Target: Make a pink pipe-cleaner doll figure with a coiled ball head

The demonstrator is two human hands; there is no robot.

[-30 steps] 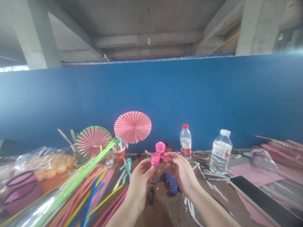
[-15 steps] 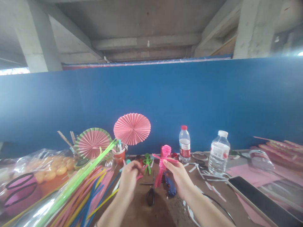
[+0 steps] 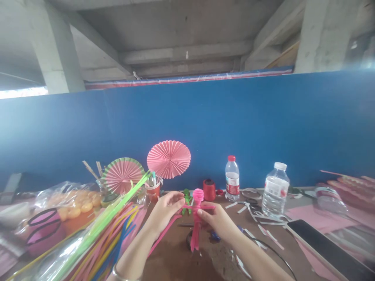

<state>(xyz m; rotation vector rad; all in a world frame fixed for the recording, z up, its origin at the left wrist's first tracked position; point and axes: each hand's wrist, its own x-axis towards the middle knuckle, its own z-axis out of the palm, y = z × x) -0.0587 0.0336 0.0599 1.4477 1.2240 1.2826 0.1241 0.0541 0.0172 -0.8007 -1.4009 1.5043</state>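
A pink pipe-cleaner figure (image 3: 195,234) with a coiled round head stands upright between my hands, above the brown table (image 3: 175,265). My right hand (image 3: 218,220) pinches its body and right arm between thumb and fingers. My left hand (image 3: 167,212) is closed at the tip of the figure's other arm, and a pink pipe cleaner (image 3: 162,235) trails from under its fingertips towards me. The exact grip there is partly hidden. Behind the figure lies a small green pipe-cleaner figure (image 3: 186,195). A dark-handled tool (image 3: 188,239) is partly covered by the pink figure.
On the left are bundled coloured pipe cleaners (image 3: 117,238), a cup of pens (image 3: 153,192) and pleated pink paper fans (image 3: 169,159). A red thread spool (image 3: 209,191), two water bottles (image 3: 232,179), paper strips (image 3: 272,236) and a phone (image 3: 325,246) occupy the back and right.
The pink figure has moved slightly left and lower and now stands straighter. My left hand has come up and closer to its arm. The view has shifted slightly left.
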